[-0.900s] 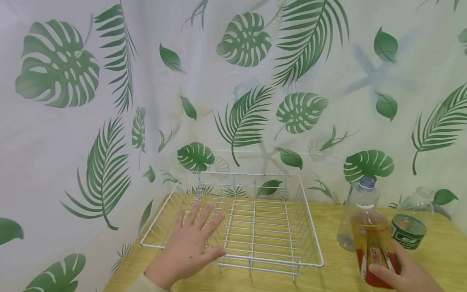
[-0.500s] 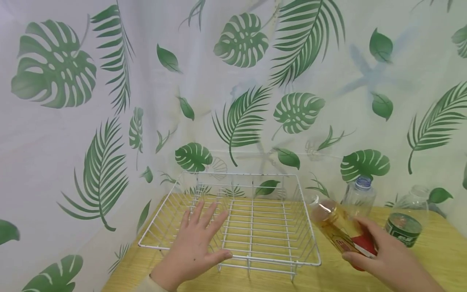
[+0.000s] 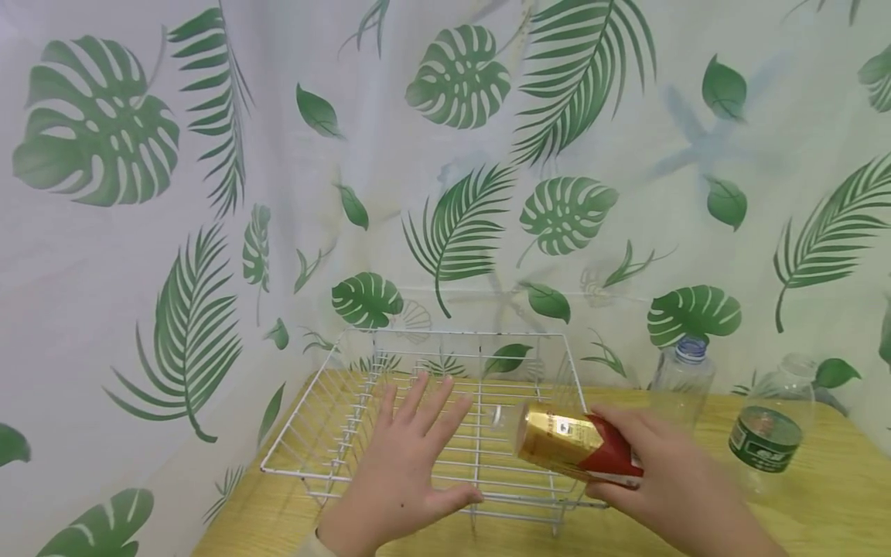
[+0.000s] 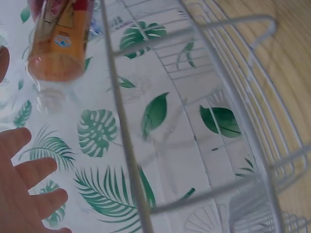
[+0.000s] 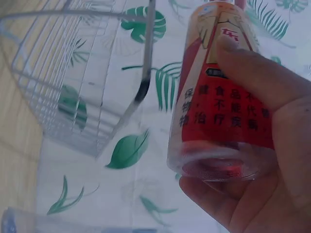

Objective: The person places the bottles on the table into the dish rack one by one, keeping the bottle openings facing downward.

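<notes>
My right hand [image 3: 671, 472] grips a plastic bottle [image 3: 574, 442] with a gold and red label around its base end. The bottle lies tilted nearly sideways, its clear neck pointing left above the right part of a white wire rack [image 3: 487, 489]. In the right wrist view the thumb presses the red label and the bottle's bottom [image 5: 218, 165] faces the camera. Fingers spread, my left hand [image 3: 411, 464] is held over the rack's front left part and holds nothing. The left wrist view shows its fingertips [image 4: 41, 170] apart from the bottle [image 4: 60, 43].
Right of the rack stand a clear bottle [image 3: 685, 379] with a blue-ringed neck and a clear jar-like bottle [image 3: 766, 437] with a green label. All rest on a wooden table [image 3: 828, 495]. A leaf-patterned curtain [image 3: 487, 155] closes off the back and left.
My right hand has brought the gold-and-red bottle leftward from beside the clear bottle, tipping it from upright to nearly sideways over the rack. My left hand has shifted slightly right.
</notes>
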`<state>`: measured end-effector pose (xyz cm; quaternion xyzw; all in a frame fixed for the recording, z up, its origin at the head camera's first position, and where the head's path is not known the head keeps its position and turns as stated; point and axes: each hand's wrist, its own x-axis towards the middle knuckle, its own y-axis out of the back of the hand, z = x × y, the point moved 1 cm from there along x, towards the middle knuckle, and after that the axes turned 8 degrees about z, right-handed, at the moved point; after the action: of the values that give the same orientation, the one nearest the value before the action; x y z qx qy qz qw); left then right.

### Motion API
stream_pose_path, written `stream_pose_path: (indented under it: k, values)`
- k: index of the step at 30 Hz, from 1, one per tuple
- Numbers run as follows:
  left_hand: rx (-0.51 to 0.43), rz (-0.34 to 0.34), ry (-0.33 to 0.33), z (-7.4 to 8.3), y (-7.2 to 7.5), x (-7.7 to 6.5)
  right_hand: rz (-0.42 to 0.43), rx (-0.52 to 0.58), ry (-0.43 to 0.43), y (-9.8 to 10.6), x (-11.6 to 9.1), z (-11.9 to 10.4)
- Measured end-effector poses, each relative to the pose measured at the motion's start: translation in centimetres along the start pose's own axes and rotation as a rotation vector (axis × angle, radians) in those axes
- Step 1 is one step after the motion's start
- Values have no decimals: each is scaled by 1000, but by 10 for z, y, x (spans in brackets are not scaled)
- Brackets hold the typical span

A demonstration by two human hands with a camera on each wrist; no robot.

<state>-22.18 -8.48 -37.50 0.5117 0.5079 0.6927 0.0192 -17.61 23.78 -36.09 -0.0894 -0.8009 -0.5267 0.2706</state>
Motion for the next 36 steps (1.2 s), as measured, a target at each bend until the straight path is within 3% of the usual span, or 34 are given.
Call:
stream_pose_path:
  k: [4, 8, 15, 27, 36]
  values:
    - [-22, 52, -73, 15, 1, 5, 72, -32, 123, -4, 2, -20]
    - [-27, 50, -109, 26, 2, 8, 143, -61, 251, -8, 1, -33]
    - [-29, 38, -148, 35, 6, 11, 185, -44, 427, -11, -2, -44]
    - [-113, 54, -172, 38, 3, 4, 232, -10, 527, -26, -3, -54]
    - [-129, 26, -166, 38, 0, -1, 214, 2, 510, -35, -4, -56]
